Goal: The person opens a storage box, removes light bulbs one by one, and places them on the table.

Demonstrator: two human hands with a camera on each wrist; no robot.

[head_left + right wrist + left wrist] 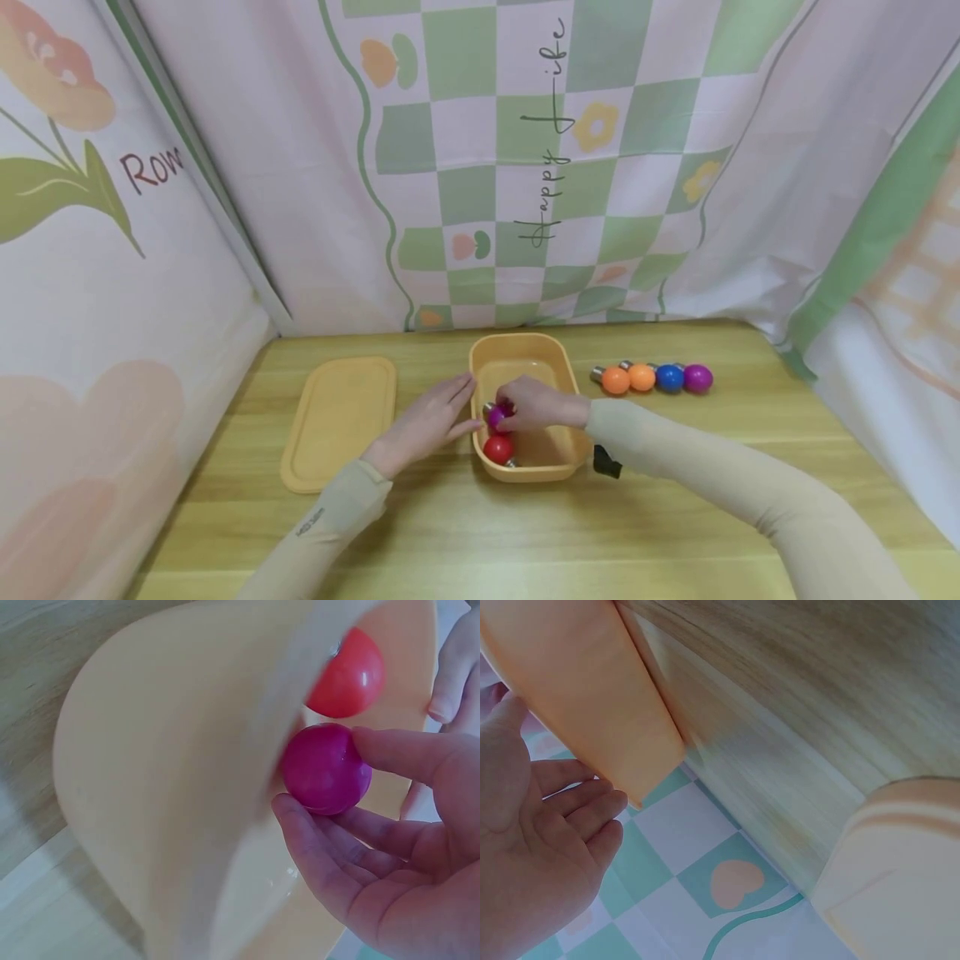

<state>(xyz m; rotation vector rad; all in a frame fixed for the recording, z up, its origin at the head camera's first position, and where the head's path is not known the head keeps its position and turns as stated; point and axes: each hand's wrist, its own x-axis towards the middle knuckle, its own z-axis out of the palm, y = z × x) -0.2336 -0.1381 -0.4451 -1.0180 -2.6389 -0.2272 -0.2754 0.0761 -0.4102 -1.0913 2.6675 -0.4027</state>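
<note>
A purple light bulb [327, 769] is between the thumb and fingers of my right hand [538, 403], which reaches down inside a yellow-orange plastic box [525, 475]. Its metal base shows toward the box's left wall in the head view. Beside it, nearer the front, a red light bulb [498, 449] lies in the box. My left hand [429, 419] is at the box's left side with fingers fairly straight. In the left wrist view its fingertips [613, 799] are at the box's rim.
The yellow-orange lid [341, 423] lies flat on the wooden table [465, 542], left of the box. To the right, several bulbs stand in a row: two orange ones [617, 381], a blue one [669, 378] and another purple one [698, 379]. A checkered curtain [525, 192] hangs behind.
</note>
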